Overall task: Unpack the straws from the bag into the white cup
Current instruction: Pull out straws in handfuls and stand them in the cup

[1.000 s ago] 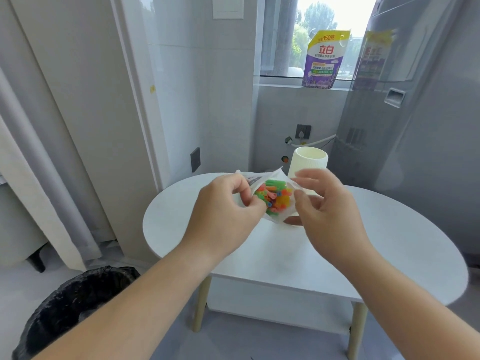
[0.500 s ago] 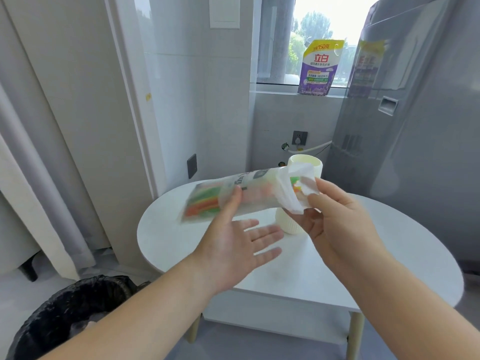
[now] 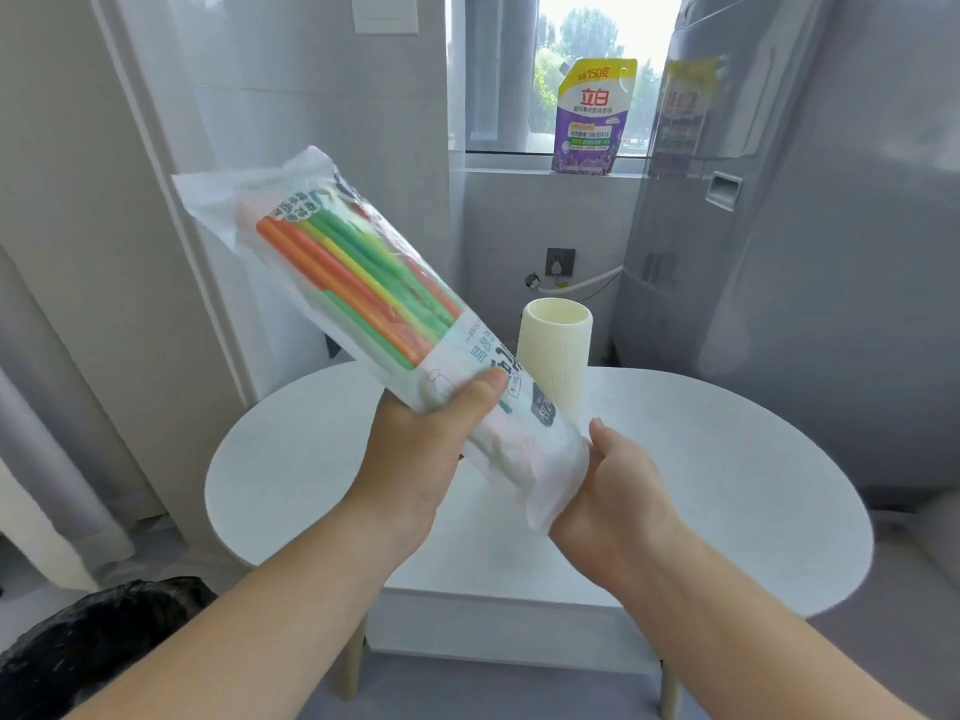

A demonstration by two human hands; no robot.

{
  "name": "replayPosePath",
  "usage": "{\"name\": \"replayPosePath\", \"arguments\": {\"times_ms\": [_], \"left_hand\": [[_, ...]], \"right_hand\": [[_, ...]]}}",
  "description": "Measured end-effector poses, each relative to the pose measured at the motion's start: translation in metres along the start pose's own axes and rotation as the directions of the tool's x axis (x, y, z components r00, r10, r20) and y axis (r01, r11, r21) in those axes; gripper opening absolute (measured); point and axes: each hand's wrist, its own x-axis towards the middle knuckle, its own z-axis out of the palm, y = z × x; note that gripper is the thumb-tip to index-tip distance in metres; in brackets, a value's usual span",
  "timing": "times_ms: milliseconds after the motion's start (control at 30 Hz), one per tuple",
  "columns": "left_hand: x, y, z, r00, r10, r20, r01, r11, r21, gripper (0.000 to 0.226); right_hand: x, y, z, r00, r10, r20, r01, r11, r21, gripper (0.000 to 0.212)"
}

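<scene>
A second ago the left hand and the right hand both pinched the mouth of the bag, which faced the camera with the straws seen end-on; half a second ago it lay about level, the left hand flat and open beneath it. Now it slants steeply — far end raised up to the left, near end low at the right — and the straws show along their length. The left hand has closed round its lower half, thumb across the front, while the right hand has shifted to holding the low end from below, fingers hidden behind the plastic
</scene>
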Motion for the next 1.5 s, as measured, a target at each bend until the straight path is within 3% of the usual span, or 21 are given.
{"name": "replayPosePath", "arguments": {"times_ms": [167, 333, 433, 567, 700, 900, 1367, 1433, 1500], "left_hand": [[0.000, 0.001, 0.005, 0.996, 0.058, 0.062, -0.059, 0.998, 0.013, 0.038], [0.006, 0.008, -0.009, 0.983, -0.137, 0.126, 0.146, 0.987, -0.065, 0.036], [0.012, 0.006, -0.022, 0.965, -0.229, 0.130, 0.245, 0.961, -0.130, 0.030], [0.019, 0.002, -0.036, 0.960, -0.276, 0.049, 0.278, 0.918, -0.281, 0.016], [0.021, -0.002, -0.045, 0.956, -0.292, -0.004, 0.273, 0.897, -0.349, 0.011], [0.020, -0.005, -0.043, 0.964, -0.267, 0.016, 0.254, 0.898, -0.359, 0.015], [0.018, -0.004, -0.045, 0.969, -0.244, -0.036, 0.207, 0.885, -0.416, 0.015], [0.017, -0.004, -0.044, 0.969, -0.247, -0.030, 0.213, 0.887, -0.410, 0.015], [0.017, -0.004, -0.044, 0.966, -0.256, -0.035, 0.219, 0.884, -0.412, 0.018]], "right_hand": [[0.005, 0.002, 0.005, 0.997, -0.024, -0.069, 0.026, 0.999, 0.021, 0.047], [0.009, -0.001, 0.002, 0.992, -0.076, -0.102, 0.073, 0.997, -0.036, 0.042], [0.009, -0.006, 0.003, 0.979, -0.177, -0.103, 0.152, 0.965, -0.213, 0.036], [0.004, -0.014, 0.000, 0.956, -0.291, 0.019, 0.250, 0.783, -0.570, 0.030], [-0.001, -0.017, -0.001, 0.901, -0.401, 0.167, 0.389, 0.571, -0.723, 0.022], [0.001, -0.014, 0.002, 0.858, -0.459, 0.231, 0.468, 0.512, -0.720, 0.013], [-0.002, -0.025, 0.003, 0.847, -0.502, 0.173, 0.484, 0.596, -0.641, 0.009], [-0.001, -0.021, 0.003, 0.843, -0.495, 0.209, 0.496, 0.567, -0.658, 0.014], [0.000, -0.019, 0.004, 0.826, -0.518, 0.224, 0.506, 0.506, -0.698, 0.005]]}}
